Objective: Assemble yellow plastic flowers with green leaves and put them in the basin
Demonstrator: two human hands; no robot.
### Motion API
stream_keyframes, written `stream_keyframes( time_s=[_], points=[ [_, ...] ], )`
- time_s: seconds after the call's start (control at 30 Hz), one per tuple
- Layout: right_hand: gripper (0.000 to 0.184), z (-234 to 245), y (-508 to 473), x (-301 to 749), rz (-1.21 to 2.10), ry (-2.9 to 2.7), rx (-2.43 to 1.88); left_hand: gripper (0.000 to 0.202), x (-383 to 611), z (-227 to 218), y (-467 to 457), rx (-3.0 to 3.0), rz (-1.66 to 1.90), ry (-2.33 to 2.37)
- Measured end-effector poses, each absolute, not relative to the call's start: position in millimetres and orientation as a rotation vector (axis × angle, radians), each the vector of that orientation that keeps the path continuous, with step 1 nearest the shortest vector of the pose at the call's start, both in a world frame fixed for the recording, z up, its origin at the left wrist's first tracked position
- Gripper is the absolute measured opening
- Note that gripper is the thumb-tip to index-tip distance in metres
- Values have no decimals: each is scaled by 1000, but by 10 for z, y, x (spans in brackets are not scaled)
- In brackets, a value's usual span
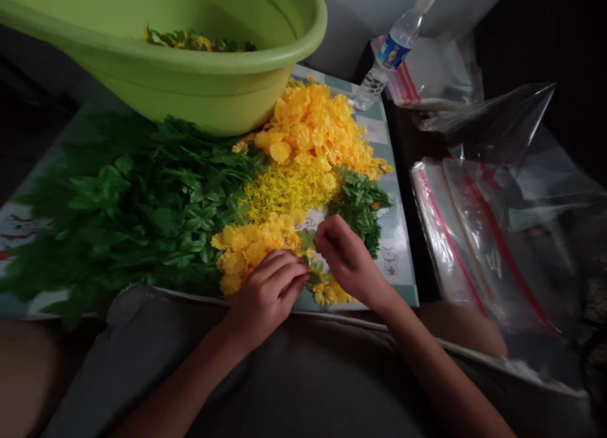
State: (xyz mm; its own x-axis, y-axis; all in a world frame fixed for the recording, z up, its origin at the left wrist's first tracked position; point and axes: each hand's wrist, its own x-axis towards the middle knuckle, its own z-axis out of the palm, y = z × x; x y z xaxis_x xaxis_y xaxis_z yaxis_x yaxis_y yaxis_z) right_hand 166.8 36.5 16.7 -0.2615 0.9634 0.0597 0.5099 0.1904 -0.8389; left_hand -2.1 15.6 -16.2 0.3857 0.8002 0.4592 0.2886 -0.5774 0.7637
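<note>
A grey cloth [190,349] spans the person's lap, along the near edge of a patterned tabletop [403,283]. Just above that edge, right of its middle, the two bare hands come close together without touching. The left hand [272,283] has its fingers drawn narrowly together beside small green leaves [308,239]; whether it grips one, I cannot tell. The right hand [348,258] is curled inward, and its fingers hide anything inside.

Around the hands, near the same edge, lie yellow fabric petals [256,239] and a few yellow blossoms [329,292]. A wide mound of green leaves [161,191] covers the tabletop's left side. Beyond the hands are a patch of thin yellow pieces [284,188] and, toward the right edge, a dark green bunch [361,201]. Off the right edge lie clear plastic bags [455,236] with red strips.

Farther back is a heap of orange-yellow flowers [317,125]. A lime-green tub [213,90], holding mixed leaves and flowers [199,42], stands at the far left; a clear bottle [393,49] with a blue label stands near the far right corner.
</note>
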Motion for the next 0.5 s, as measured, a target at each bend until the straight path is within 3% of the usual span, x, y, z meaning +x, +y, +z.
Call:
stream_keyframes(
  time_s=[0.07, 0.17, 0.3, 0.5],
  points=[
    [3, 257, 266, 1686, 1147, -1690, -1343, 11, 2, -164, 151, 2064, 1146, 960],
    [14, 324, 184, 1742, 1321, -1539, -1367, 11, 34, -158, 150, 2071, 1151, 993],
    [11, 361, 149, 1787, 1549, -1329, -1215, 11, 61, -156, 163, 2062, 1172, 1009],
    [5, 321, 132, 1735, 1709, -1165, -1037, 13, 65, -149, 178, 2028, 1201, 1028]
  ],
)
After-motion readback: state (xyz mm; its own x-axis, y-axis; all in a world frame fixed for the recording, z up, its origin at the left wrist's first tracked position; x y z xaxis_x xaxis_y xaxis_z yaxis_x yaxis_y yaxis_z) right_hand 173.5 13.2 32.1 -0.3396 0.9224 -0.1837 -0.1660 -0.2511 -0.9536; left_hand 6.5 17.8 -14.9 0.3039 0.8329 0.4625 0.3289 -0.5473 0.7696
